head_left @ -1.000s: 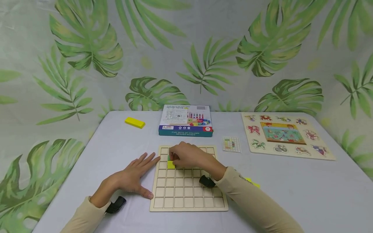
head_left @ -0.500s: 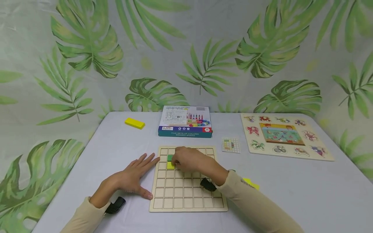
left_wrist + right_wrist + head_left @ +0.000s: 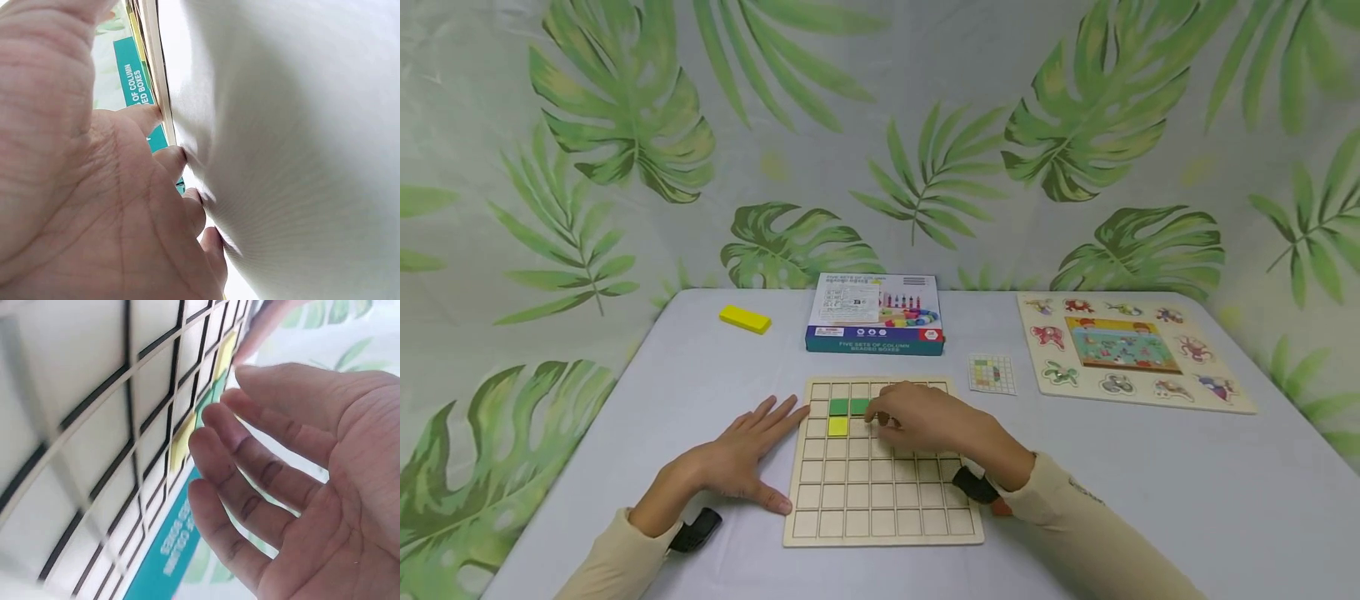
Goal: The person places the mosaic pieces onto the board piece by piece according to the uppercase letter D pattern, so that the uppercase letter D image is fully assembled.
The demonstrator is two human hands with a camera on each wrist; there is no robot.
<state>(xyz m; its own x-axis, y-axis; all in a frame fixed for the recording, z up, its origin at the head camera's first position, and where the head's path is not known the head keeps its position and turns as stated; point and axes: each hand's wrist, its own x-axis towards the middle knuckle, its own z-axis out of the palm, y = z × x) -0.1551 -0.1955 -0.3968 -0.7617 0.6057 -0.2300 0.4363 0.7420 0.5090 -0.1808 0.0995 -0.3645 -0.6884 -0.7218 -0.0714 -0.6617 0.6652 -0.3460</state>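
Note:
A wooden grid board (image 3: 857, 523) lies in front of me. In the head view two green square tiles (image 3: 838, 407) sit side by side in its cells, with a yellow square tile (image 3: 838, 427) just below the left one. My right hand (image 3: 921, 417) hovers over the board beside the right green tile; its fingers (image 3: 212, 453) are loosely bent and hold nothing. The right wrist view shows another yellow tile (image 3: 182, 439) near those fingertips, hidden from the head camera. My left hand (image 3: 737, 458) lies spread, thumb and fingertips at the board's left edge.
Behind the board stands a flat toy box (image 3: 874, 317), with a yellow block (image 3: 745, 319) to its left. A small printed pattern card (image 3: 992, 374) lies right of the board, and a sea-animal puzzle (image 3: 1138, 350) farther right. An orange piece (image 3: 1002, 507) peeks out under the right sleeve.
My right hand has moved right across the board, fingers loosened, uncovering the second green tile. The sleeve now hides the yellow pieces right of the board. The left hand stays put.

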